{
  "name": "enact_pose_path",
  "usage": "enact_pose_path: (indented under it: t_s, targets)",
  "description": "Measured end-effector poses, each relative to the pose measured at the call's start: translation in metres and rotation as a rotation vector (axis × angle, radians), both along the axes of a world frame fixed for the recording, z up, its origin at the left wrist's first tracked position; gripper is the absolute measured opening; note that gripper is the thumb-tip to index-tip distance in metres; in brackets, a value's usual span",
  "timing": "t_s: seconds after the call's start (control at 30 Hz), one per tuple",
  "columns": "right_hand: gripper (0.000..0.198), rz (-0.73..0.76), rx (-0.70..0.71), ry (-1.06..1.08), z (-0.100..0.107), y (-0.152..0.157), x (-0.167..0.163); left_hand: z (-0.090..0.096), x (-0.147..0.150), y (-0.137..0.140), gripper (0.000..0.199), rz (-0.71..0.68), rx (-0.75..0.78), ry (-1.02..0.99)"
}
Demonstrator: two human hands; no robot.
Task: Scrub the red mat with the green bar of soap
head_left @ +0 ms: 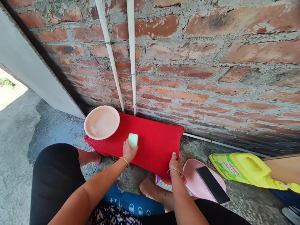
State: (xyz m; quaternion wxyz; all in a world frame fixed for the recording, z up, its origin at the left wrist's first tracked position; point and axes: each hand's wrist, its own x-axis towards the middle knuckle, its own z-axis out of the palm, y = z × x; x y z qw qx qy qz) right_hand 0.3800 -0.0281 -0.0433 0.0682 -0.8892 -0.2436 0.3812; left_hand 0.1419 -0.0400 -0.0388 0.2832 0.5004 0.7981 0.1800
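Head view: left hand (pixel 129 151) has its fingers grasping a pale green, rounded rectangular block (pixel 133 140), which sits above the middle of a bright red, rough-textured cloth (pixel 156 139). Can't tell whether block and cloth touch. Cloth is spread flat over a low surface, itself hidden. Right hand (pixel 176 165) is at the cloth's near right corner, thumb on top, fingers clenched on the edge. Round, pale pink plastic basin (pixel 103 120) stands on the cloth's left end, left of the block; a small whitish spot shows inside, too vague to name. Yellow band on the left wrist, silvery bangle on the right.

Just right of the right hand: pink, rounded plastic piece (pixel 193 175) with a flat black rectangular slab (pixel 213 184) lying on it. Further right, bright yellow plastic jug (pixel 248 167) with a green label, on its side. Behind the cloth, red brick wall (pixel 199 62) with two white upright pipes (pixel 132 56). Grey concrete floor (pixel 14 150) at left. Blue item with white print (pixel 130 201) between the person's legs.
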Motion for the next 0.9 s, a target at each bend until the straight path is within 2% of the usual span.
enact_pose_path:
  t_s: [0.1,0.13,0.17,0.2,0.23,0.27,0.37,0.43,0.47,0.5,0.53,0.57,0.6,0.7,0.73,0.77,0.8,0.83,0.9]
  targets:
    - [0.072,0.013,-0.012,-0.012,-0.006,0.0,0.002,-0.011,0.037,-0.034,0.073,-0.627,-0.065,-0.053]
    - [0.072,0.014,-0.011,-0.013,-0.008,0.0,0.002,-0.012,0.044,-0.042,0.077,-0.782,-0.063,-0.067]
    - [0.072,0.013,-0.005,-0.013,-0.009,0.0,0.002,-0.012,0.048,-0.046,0.08,-0.877,-0.055,-0.073]
    - [0.071,0.012,0.001,-0.012,-0.009,-0.001,0.002,-0.01,0.047,-0.045,0.082,-0.896,-0.044,-0.067]
    - [0.071,0.01,0.006,-0.01,-0.009,-0.001,0.002,-0.007,0.042,-0.039,0.082,-0.841,-0.029,-0.054]
    - [0.07,0.009,0.01,-0.009,-0.008,-0.001,0.002,-0.003,0.033,-0.029,0.081,-0.726,-0.013,-0.035]
    - [0.07,0.003,0.016,-0.006,-0.003,-0.002,0.0,0.01,0.0,0.015,0.072,-0.163,0.031,0.007]
    - [0.069,-0.008,0.021,-0.001,0.0,-0.002,-0.001,0.015,-0.014,0.04,0.065,0.175,0.001,0.013]
    - [0.069,-0.013,0.023,0.002,0.001,-0.002,-0.001,0.016,-0.015,0.048,0.064,0.275,-0.025,0.015]
    - [0.069,-0.017,0.024,0.005,0.002,-0.002,-0.001,0.015,-0.013,0.051,0.064,0.308,-0.052,0.014]
    - [0.069,-0.017,0.025,0.008,0.002,-0.002,-0.001,0.013,-0.007,0.049,0.066,0.268,-0.07,0.009]
    - [0.069,-0.015,0.027,0.009,0.001,-0.002,0.0,0.01,0.001,0.044,0.069,0.155,-0.076,-0.004]
    - [0.069,-0.013,0.027,0.008,0.001,-0.002,0.0,0.006,0.011,0.036,0.072,-0.021,-0.073,-0.027]
    - [0.069,-0.009,0.02,0.001,-0.003,-0.001,0.001,-0.003,0.04,0.01,0.078,-0.677,-0.051,-0.122]
    - [0.069,-0.007,0.016,-0.003,-0.004,-0.001,0.001,-0.004,0.044,0.005,0.079,-0.838,-0.04,-0.135]
    - [0.069,-0.007,0.013,-0.007,-0.005,-0.001,0.001,-0.003,0.046,0.003,0.079,-0.93,-0.027,-0.13]
    - [0.069,-0.007,0.012,-0.011,-0.006,-0.001,0.0,-0.001,0.043,0.005,0.079,-0.94,-0.012,-0.108]
    - [0.069,-0.008,0.012,-0.015,-0.006,-0.001,0.0,0.002,0.037,0.011,0.078,-0.872,0.004,-0.073]
    - [0.069,-0.011,0.013,-0.02,-0.006,-0.001,0.0,0.009,0.019,0.032,0.074,-0.558,0.029,0.01]
